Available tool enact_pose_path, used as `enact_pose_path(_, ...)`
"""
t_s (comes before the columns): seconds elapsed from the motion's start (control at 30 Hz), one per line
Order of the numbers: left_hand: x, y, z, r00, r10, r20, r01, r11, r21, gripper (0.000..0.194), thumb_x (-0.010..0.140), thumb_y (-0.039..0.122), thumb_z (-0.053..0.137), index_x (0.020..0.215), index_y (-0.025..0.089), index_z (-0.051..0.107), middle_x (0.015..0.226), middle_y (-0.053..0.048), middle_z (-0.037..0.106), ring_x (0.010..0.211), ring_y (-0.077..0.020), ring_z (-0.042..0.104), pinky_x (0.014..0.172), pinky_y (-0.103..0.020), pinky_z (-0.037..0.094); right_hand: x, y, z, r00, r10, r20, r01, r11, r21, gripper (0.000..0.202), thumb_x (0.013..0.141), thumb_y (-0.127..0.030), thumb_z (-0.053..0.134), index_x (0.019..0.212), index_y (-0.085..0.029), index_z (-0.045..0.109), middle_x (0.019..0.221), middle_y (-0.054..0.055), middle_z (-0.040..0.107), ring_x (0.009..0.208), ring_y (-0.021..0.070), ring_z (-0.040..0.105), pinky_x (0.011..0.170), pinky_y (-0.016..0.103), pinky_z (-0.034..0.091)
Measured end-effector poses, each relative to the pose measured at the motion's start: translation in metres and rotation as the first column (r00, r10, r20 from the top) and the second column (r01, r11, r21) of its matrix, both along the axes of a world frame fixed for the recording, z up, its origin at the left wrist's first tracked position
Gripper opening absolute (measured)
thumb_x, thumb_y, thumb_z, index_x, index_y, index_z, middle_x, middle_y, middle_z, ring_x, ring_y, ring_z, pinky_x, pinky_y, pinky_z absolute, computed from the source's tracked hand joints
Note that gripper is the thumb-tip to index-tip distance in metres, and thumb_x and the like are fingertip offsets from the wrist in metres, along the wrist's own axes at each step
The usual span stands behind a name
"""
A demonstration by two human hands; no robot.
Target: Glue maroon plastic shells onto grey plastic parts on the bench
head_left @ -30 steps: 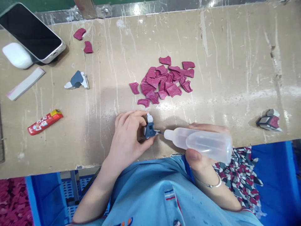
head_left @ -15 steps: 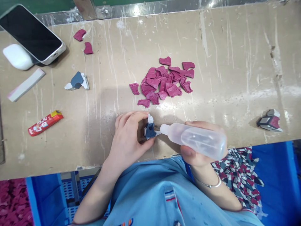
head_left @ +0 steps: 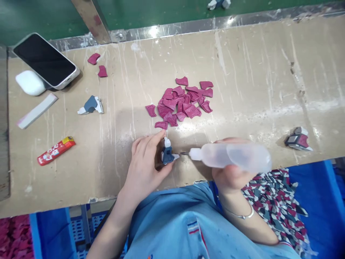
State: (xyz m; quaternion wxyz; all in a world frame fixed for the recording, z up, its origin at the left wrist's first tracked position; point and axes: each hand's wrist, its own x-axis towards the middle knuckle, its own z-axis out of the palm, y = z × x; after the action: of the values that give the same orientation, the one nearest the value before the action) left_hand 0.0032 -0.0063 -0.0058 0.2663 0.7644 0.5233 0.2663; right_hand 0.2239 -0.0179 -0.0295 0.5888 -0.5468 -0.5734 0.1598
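Observation:
Thumb and fingers of my left hand (head_left: 145, 163) grip a small dark blue and white plastic part (head_left: 167, 154) on the table near its front edge. My right hand (head_left: 233, 176) is wrapped round a translucent squeeze bottle (head_left: 234, 157) with a white cap and a thin dark nozzle. The bottle lies nearly level, its nozzle tip just right of the plastic part and apart from it. Beyond my hands is a loose pile of maroon plastic pieces (head_left: 169, 104).
Left on the table are a phone (head_left: 45, 59), a white case (head_left: 31, 82), a pale strip (head_left: 37, 110), a red packet (head_left: 56, 151) and a blue-white part (head_left: 91, 105). An assembled part (head_left: 299, 139) sits at right. Blue bins (head_left: 314, 201) hold pieces below the edge.
My right hand has drawn the bottle to the right, so its nozzle has come away from the plastic part. My left hand keeps its grip. The view has shifted slightly.

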Motion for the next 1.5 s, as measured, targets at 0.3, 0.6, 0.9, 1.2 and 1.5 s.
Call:
enact_pose_path(0.3, -0.004, -0.002, 0.001, 0.964, 0.16, 0.215, -0.13, 0.981, -0.146, 0.055, 0.092, 0.018, 0.076, 0.144, 0.03, 0.064, 0.129, -0.007, 0.068, 0.094, -0.0171, 0.071, 0.091, -0.033, 0.065, 0.096, 0.052, -0.003, -0.663, -0.075, -0.745, -0.646, 0.561, 0.518, 0.029, 0.1, -0.003, 0.062, 0.121, -0.02, 0.069, 0.073, -0.006, 0.064, 0.064, 0.009, 0.061, 0.055, 0.014, 0.055)
enact_pose_path(0.6, 0.005, -0.006, 0.007, 0.917, 0.241, 0.319, -0.094, 0.905, -0.415, 0.059, 0.09, 0.02, 0.079, 0.145, 0.027, 0.059, 0.125, -0.009, 0.081, 0.101, -0.0235, 0.078, 0.09, -0.039, 0.068, 0.025, 0.052, 0.024, 0.922, 0.361, 0.143, -0.3, 0.895, -0.329, 0.036, 0.103, -0.054, 0.071, 0.126, -0.026, 0.074, 0.109, 0.009, 0.079, 0.091, 0.0259, 0.077, 0.074, 0.039, 0.066)
enact_pose_path(0.9, 0.007, -0.004, 0.011, 0.945, 0.19, 0.266, -0.073, 0.916, -0.395, 0.067, 0.087, 0.016, 0.081, 0.15, 0.024, 0.058, 0.121, -0.01, 0.083, 0.112, -0.0281, 0.078, 0.099, -0.046, 0.068, 0.036, 0.1, 0.011, 0.649, 0.282, 0.707, -0.338, 0.939, -0.065, 0.016, 0.105, -0.025, 0.064, 0.108, -0.026, 0.08, 0.094, 0.009, 0.085, 0.078, 0.0289, 0.081, 0.064, 0.041, 0.063)
enact_pose_path(1.2, 0.006, -0.002, 0.006, 0.928, 0.206, 0.31, -0.079, 0.922, -0.379, 0.069, 0.084, 0.018, 0.077, 0.151, 0.025, 0.063, 0.12, -0.006, 0.083, 0.11, -0.0259, 0.078, 0.101, -0.042, 0.066, -0.008, 0.028, 0.038, 0.723, 0.555, 0.412, -0.603, 0.798, -0.019, 0.027, 0.102, -0.006, 0.071, 0.123, -0.02, 0.078, 0.11, 0.008, 0.089, 0.102, 0.0247, 0.087, 0.085, 0.038, 0.077)
enact_pose_path(1.5, 0.008, -0.004, 0.002, 0.933, 0.213, 0.289, -0.102, 0.93, -0.354, 0.064, 0.086, 0.018, 0.072, 0.15, 0.022, 0.064, 0.121, -0.008, 0.085, 0.107, -0.0255, 0.08, 0.099, -0.04, 0.065, -0.022, 0.01, 0.019, 0.78, 0.482, 0.399, -0.535, 0.845, 0.024, 0.027, 0.101, -0.004, 0.072, 0.125, -0.016, 0.078, 0.108, 0.011, 0.088, 0.105, 0.0251, 0.086, 0.088, 0.037, 0.077)
